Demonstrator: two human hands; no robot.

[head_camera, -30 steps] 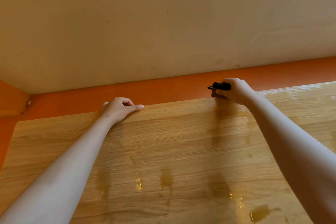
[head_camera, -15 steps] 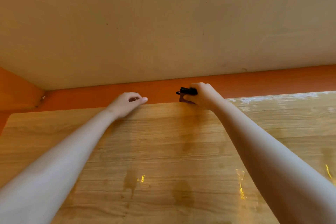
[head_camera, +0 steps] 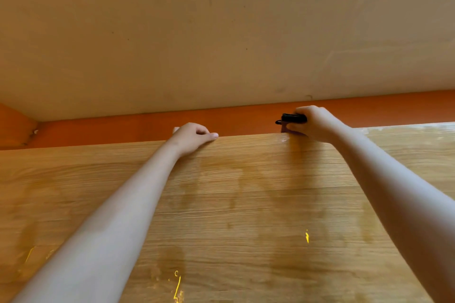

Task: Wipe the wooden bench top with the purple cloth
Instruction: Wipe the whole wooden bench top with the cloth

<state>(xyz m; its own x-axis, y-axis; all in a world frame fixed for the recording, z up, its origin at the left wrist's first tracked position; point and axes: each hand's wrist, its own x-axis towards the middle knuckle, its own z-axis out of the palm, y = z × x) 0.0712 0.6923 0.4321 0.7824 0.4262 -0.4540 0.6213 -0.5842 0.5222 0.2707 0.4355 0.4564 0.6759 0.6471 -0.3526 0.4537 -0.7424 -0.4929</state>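
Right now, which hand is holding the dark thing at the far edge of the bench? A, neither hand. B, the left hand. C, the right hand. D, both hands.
C: the right hand is curled round the dark thing at the far edge of the bench top, while the left hand grips that edge without it.

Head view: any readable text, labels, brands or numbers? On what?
No readable text anywhere.
wooden bench top: grain, wet streaks and yellow glints only; no print.
small black object held in the right hand: no marking shows; too small to rule one out.
wall: bare, only specks and hairline cracks.
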